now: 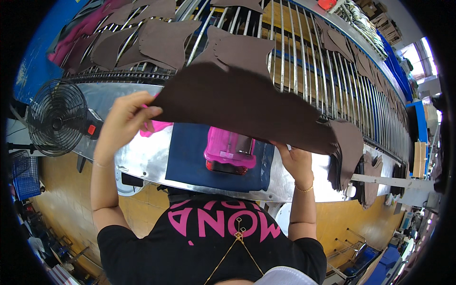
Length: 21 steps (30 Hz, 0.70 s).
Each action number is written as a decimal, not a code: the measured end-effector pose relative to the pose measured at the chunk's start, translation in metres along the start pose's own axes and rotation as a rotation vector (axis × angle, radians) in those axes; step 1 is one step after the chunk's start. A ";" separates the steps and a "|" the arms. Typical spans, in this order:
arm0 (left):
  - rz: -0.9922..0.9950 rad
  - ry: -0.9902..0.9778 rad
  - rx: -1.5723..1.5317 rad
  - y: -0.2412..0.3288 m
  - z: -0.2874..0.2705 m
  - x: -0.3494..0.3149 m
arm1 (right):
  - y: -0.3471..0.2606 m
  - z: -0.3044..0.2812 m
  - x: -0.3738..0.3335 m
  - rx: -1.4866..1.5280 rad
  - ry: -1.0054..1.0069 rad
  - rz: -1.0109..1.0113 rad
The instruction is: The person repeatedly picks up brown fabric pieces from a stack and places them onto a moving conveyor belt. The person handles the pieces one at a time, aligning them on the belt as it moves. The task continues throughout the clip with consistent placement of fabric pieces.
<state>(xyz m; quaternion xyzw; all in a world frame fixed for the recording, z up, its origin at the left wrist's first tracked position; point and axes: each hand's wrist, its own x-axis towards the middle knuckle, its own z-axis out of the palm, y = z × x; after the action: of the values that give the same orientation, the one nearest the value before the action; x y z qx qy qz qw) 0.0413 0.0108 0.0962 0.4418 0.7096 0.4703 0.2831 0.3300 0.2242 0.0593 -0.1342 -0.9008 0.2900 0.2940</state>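
Note:
A large dark brown sheet, like cut leather [232,102], is stretched between my two hands above the metal table. My left hand [128,118] pinches its left corner between thumb and fingers. Something bright pink [159,127] shows just below that hand; I cannot tell whether the hand touches it. My right hand [297,165] grips the lower edge near the right end, its fingertips partly hidden under the sheet. Below the sheet, a pink plastic box-like thing [231,147] with a red base sits on a dark blue mat [190,164]. The sheet hides its far side.
Beyond the table runs a rack of metal bars [304,66] carrying several brown pieces [164,42]. A stack of brown pieces [346,147] hangs over the table's right end. A black fan [57,118] stands at the left, and a blue crate [26,175] is below it.

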 end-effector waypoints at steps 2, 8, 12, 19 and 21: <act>0.034 -0.057 0.152 -0.004 0.020 0.008 | 0.010 -0.010 -0.019 -0.031 -0.016 0.095; 0.439 -0.196 0.423 0.013 0.075 0.035 | 0.042 -0.030 -0.096 0.064 0.093 0.385; 0.557 -0.347 0.476 0.030 0.109 0.050 | 0.052 -0.076 -0.144 -0.018 0.307 0.531; 0.748 -0.376 0.141 0.069 0.159 0.091 | -0.013 -0.179 -0.125 -0.385 0.604 0.429; 0.699 -0.330 0.043 0.105 0.152 0.103 | -0.035 -0.195 -0.102 -0.601 0.459 0.457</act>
<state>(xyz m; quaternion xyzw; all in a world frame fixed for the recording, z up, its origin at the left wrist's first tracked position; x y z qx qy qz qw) 0.1572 0.1843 0.1336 0.7326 0.4707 0.4460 0.2067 0.5267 0.2403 0.1623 -0.4705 -0.8036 0.0354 0.3627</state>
